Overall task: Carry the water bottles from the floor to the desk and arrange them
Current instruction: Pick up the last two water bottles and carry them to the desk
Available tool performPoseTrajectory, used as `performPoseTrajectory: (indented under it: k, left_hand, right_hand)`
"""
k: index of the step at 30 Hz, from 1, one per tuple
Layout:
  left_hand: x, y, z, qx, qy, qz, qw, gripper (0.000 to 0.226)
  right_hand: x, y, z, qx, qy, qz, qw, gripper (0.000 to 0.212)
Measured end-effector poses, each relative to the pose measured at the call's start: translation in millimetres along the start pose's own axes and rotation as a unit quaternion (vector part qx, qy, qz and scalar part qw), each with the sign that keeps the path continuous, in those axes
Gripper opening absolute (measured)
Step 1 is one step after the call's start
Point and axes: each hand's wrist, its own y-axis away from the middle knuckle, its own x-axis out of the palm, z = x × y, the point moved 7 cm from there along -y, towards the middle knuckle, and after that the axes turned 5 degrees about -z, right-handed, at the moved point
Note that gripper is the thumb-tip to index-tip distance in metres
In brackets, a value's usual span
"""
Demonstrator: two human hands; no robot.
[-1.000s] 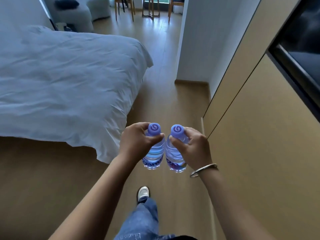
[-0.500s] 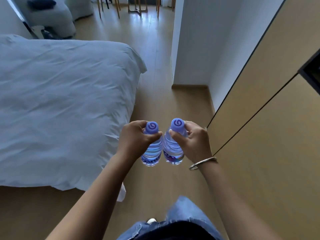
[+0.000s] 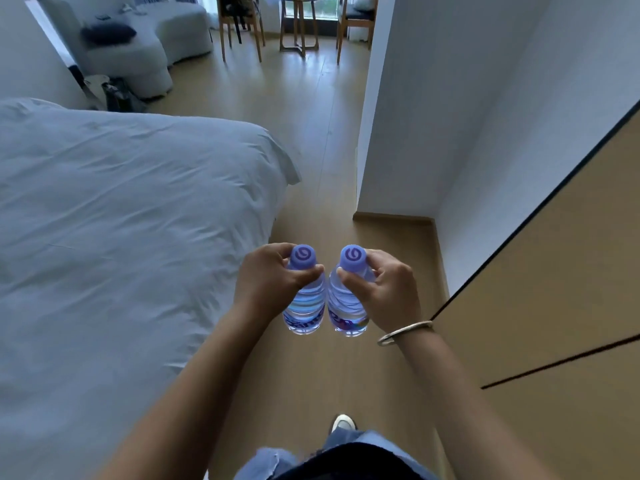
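This is looking like a bedroom in a home or hotel suite: a bed [image 3: 131, 216] with white bedding is lying at 9 o'clock, and a sofa [image 3: 145, 39] and wooden chairs [image 3: 242, 26] are standing at 12 o'clock.

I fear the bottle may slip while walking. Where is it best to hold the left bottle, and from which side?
Probably lower, round the ribbed body of the left bottle, coming from its outer left side. The left hand now pinches only the neck under the cap.
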Motion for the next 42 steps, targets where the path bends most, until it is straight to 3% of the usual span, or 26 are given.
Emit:
performPoseTrajectory:
  k: [8, 18, 25, 42]
  left_hand:
    - [28.0, -114.0, -12.1, -0.001, 0.005, -0.019, 1.000, 0.022]
    - [41.5, -309.7, -3.5, 0.021, -0.050, -0.002, 0.999, 0.024]
    - [48.7, -451.0, -10.1, 0.054, -0.060, 0.027, 0.996, 0.025]
    - [145.3, -737.4, -40.8, 0.035, -0.084, 0.004, 0.996, 0.024]
  right_hand:
    - [20.3, -116.0, -37.1, -0.006, 0.007, 0.012, 1.000, 0.018]
    - [97.7, -282.3, -72.5, 0.014, 0.010, 0.008, 1.000, 0.020]
    - [141.8, -399.3, -87.5, 0.045, -0.019, -0.025, 0.998, 0.038]
    - [185.2, -694.5, -179.7, 0.023, 0.001, -0.022, 0.999, 0.025]
